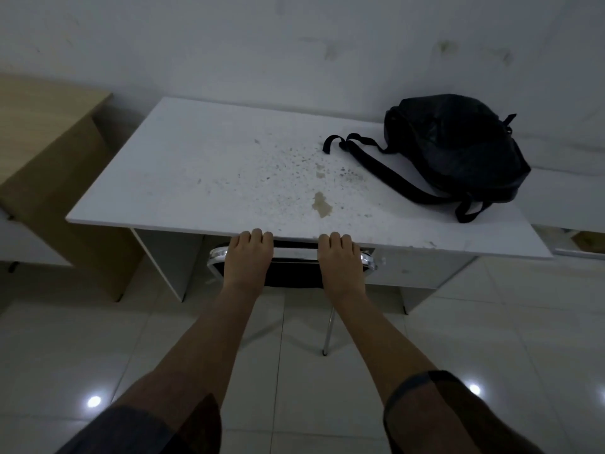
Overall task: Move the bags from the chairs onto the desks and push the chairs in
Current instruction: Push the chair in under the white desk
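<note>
Dim room, head view. Both arms reach forward to a chrome-framed chair with a black backrest (294, 271), which sits tucked under the front edge of a white rectangular desk (196, 165); only the top rail and one thin metal leg show, the seat is hidden beneath the desktop. Left hand (249, 257) wraps over the left end of the top rail, fingers curled down over it, clamped on the chair. Right hand (339, 258) does the same on the right end, knuckles just at the desk edge. Dark short sleeves at the bottom corners.

A black fabric backpack (458, 145) lies on the desk's far right corner, near the wall, slumped on its side, straps trailing left and toward the front edge. Whether it is zipped or what it holds cannot be told. No readable label or writing on it.

Desktop is speckled with dark flecks and a yellowish stain (322, 204) near the front middle. A tan wooden desk (42, 132) stands to the left, apart from the white one. Glossy pale floor tiles (98, 355) reflect two ceiling lights.
</note>
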